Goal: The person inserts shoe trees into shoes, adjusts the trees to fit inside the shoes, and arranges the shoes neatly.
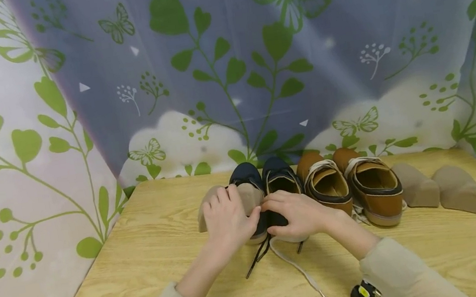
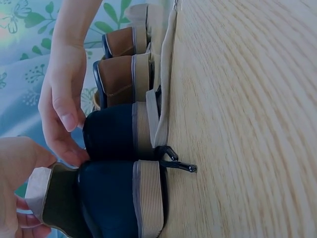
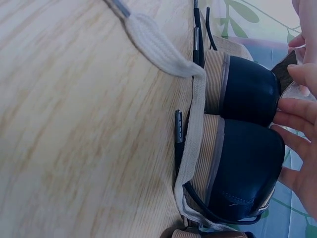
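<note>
A pair of navy shoes, the left one [image 1: 245, 172] and the right one [image 1: 278, 171], stands with heels toward me. My left hand [image 1: 225, 218] grips a beige moulded shoe insert [image 1: 250, 197] at the opening of the left navy shoe; in the left wrist view its insert [image 2: 62, 196] sticks up past the heel collar. My right hand [image 1: 296, 213] has loosely bent fingers apart at the collars of the navy shoes; in the right wrist view its fingertips touch about the heel tops. Another insert [image 1: 204, 218] lies behind my left hand, partly hidden.
Brown shoes [image 1: 375, 195] with pale laces stand right of the navy pair. Two more inserts [image 1: 457, 187] lie at the table's right. A loose white lace [image 1: 296, 266] trails forward on the wooden table [image 1: 144, 261], near a small black object [image 1: 362, 295]. Patterned cloth [image 1: 231, 94] hangs behind.
</note>
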### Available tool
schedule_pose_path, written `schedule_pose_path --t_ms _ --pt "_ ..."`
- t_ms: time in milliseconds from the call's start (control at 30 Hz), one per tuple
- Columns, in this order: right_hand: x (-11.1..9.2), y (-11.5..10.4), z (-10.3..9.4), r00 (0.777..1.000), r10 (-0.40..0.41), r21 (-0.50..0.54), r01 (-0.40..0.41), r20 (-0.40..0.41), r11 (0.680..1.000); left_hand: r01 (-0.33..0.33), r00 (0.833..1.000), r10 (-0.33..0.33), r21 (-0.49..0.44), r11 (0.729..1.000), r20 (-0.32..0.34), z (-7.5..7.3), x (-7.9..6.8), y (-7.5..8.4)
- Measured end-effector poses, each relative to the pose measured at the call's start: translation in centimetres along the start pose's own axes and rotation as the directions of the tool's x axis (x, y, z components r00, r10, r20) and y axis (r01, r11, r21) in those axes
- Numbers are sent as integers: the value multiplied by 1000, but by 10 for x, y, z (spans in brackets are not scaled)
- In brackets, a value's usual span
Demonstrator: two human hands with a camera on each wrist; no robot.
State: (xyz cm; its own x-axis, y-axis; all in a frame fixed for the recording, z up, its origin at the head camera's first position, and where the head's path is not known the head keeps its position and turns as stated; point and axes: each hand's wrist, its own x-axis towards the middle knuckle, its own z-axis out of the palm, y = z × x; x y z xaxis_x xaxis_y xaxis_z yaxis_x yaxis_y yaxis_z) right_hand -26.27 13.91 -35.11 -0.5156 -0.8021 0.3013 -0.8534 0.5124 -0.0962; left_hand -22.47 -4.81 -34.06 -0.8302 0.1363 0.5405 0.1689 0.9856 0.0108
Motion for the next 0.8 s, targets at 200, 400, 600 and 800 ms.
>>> schedule_pose_path --t_ms 200,400,600,800 --pt "0 -1 0 1000 -7 0 7 -1 1000 1 1000 -1 -8 1000 3 2 0 0" --pt "0 -2 -1 1000 0 -3 0 2 1000 7 999 -6 -18 1000 31 1 2 1" --pt "0 -1 0 1000 -3 -8 3 8 1000 17 999 -16 -21 1000 43 2 3 1" --pt "1 -1 -1 1000 -2 -11 2 11 1000 26 998 -24 -38 999 65 4 4 1"
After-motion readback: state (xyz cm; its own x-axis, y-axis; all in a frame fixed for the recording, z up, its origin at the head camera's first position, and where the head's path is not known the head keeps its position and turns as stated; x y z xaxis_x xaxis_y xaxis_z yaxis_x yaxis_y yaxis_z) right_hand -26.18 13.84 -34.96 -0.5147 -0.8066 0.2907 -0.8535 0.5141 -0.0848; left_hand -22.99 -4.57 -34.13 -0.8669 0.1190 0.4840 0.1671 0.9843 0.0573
